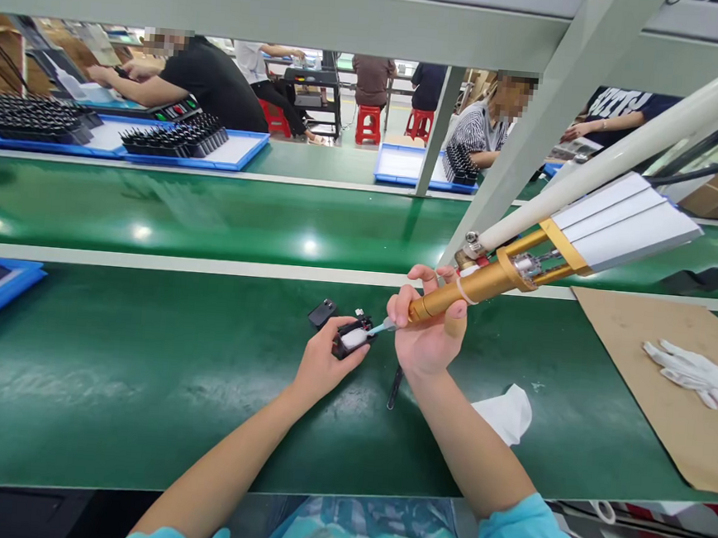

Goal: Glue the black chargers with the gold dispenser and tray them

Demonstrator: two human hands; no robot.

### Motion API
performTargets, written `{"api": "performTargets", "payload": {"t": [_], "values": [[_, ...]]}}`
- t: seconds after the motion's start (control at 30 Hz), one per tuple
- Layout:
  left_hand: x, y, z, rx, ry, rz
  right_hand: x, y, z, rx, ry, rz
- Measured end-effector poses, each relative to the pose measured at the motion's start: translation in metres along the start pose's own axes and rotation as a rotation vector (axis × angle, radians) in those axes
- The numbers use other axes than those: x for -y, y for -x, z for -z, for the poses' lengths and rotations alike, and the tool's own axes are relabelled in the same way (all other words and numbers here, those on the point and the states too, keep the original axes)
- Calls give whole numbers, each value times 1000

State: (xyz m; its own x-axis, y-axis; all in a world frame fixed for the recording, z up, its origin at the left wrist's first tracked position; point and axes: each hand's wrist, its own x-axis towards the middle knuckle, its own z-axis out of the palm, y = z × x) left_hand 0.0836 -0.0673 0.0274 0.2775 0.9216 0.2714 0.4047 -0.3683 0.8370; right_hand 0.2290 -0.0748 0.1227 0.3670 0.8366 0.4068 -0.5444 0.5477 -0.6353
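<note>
My left hand (322,361) grips a small black plastic housing (341,350) between thumb and fingers, just above the green bench. A white block (354,337) lies inside the housing, with small parts and wires at its far end. My right hand (432,333) is wrapped round a gold-coloured dispensing gun (462,294). The gun's thin pale blue nozzle (382,329) points down-left, its tip at the right end of the white block. Whether the tip touches is too small to tell. A separate black casing piece (322,312) lies just beyond my left hand.
A dark thin strip (395,388) and a white cloth (509,413) lie near my right forearm. White gloves (699,374) rest on cardboard (632,348) at right. A blue tray (2,295) stands left. A slanting white pole (618,132) passes above the gun. Several people sit beyond.
</note>
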Motion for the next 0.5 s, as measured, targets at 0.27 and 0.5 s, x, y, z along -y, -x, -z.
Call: {"api": "performTargets", "payload": {"t": [0.27,0.5], "values": [[-8,4,-9,66,38,-23,2,8,-7,22,-28,-30],[-19,8,-10,-12,74,-147,6,17,-11,90,-76,-52]]}}
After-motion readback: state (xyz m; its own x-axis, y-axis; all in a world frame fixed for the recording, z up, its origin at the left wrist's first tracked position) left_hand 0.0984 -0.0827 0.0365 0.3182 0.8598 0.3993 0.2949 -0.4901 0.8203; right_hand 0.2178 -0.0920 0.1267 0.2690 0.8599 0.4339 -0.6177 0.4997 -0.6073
